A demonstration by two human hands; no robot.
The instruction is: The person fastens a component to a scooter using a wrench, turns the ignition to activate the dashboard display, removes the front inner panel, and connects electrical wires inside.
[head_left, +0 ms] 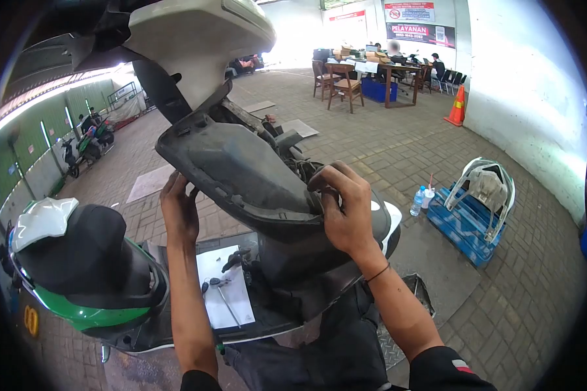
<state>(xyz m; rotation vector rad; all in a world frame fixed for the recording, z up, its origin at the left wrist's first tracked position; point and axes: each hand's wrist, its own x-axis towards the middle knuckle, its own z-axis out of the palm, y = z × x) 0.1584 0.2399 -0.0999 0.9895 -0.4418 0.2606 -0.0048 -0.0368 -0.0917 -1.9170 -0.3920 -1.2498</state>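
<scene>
The right hand (pixel 347 205) is grasping the dark panel (pixel 241 169) by its near right corner; the left hand (pixel 180 205) is touching its left edge, the hidden fingertips leaving its grip unclear. The panel is slanting above the scooter's footboard (pixel 270 331), where a thin tool (pixel 227 305) is lying on white paper (pixel 210 260), pointing toward its near edge.

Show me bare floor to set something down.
Bare paving lies between the orange cone and blue box, and in front of the wooden table. Crowded: the white paper, under dark items; the box, under a white-edged part; between left hand and right hand, a dark panel.
</scene>
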